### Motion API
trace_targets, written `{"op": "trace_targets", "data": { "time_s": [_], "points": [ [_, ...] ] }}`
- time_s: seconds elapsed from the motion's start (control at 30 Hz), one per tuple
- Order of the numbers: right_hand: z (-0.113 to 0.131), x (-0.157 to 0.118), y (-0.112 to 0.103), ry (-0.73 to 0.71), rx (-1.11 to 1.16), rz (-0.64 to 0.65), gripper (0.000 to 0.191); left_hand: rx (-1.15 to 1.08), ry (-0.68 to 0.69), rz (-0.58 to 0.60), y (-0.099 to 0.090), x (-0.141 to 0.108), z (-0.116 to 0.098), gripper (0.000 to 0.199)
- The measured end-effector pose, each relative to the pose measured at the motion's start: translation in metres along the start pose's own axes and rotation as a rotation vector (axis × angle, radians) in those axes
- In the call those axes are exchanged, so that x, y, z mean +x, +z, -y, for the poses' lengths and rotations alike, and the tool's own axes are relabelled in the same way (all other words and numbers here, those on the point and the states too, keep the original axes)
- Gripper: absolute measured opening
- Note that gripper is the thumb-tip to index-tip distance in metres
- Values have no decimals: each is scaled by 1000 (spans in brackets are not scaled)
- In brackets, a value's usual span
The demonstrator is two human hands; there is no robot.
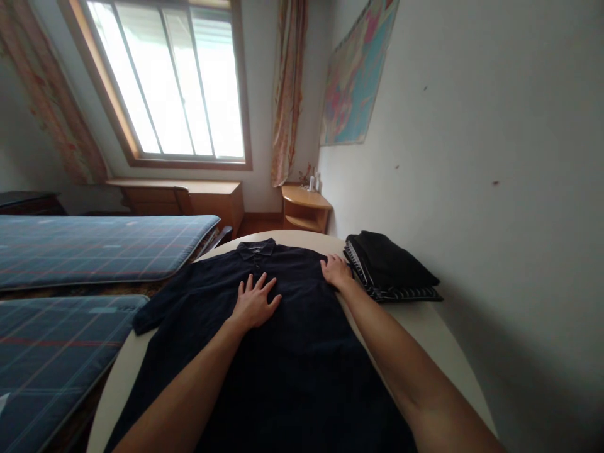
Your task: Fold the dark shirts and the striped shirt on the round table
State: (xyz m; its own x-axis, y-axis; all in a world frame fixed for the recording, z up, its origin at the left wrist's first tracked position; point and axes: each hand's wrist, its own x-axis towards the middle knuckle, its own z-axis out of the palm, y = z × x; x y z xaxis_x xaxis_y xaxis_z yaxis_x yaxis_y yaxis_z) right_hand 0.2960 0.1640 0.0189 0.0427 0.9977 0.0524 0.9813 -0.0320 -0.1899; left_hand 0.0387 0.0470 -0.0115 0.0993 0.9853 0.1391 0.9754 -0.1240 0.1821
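A dark navy collared shirt lies spread out on a pale round table, its collar at the far edge. Its left-side sleeve reaches out over the table's edge. My left hand rests flat on the chest just below the collar, fingers spread. At the shirt's right shoulder, my right hand lies with its fingers extended on the cloth; the sleeve on that side is mostly hidden. Neither hand grips anything visible.
A stack of folded dark clothes sits on the table at the right, close to the wall. Two plaid mattresses are at the left. Behind stand a desk and a corner shelf.
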Motion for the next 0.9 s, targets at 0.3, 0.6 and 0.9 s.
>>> {"op": "trace_targets", "data": {
  "time_s": [0.3, 0.6, 0.9],
  "points": [
    [-11, -18, -8, 101, -33, -48, 40, -6, 6, 12, -1, -1, 1, 67],
    [-6, -16, -31, 2, 46, -175, 43, -10, 12, -1, 0, -1, 1, 67],
    [33, -17, -60, -317, 466, -248, 46, 12, 19, -11, 2, -1, 1, 65]
  ]
}}
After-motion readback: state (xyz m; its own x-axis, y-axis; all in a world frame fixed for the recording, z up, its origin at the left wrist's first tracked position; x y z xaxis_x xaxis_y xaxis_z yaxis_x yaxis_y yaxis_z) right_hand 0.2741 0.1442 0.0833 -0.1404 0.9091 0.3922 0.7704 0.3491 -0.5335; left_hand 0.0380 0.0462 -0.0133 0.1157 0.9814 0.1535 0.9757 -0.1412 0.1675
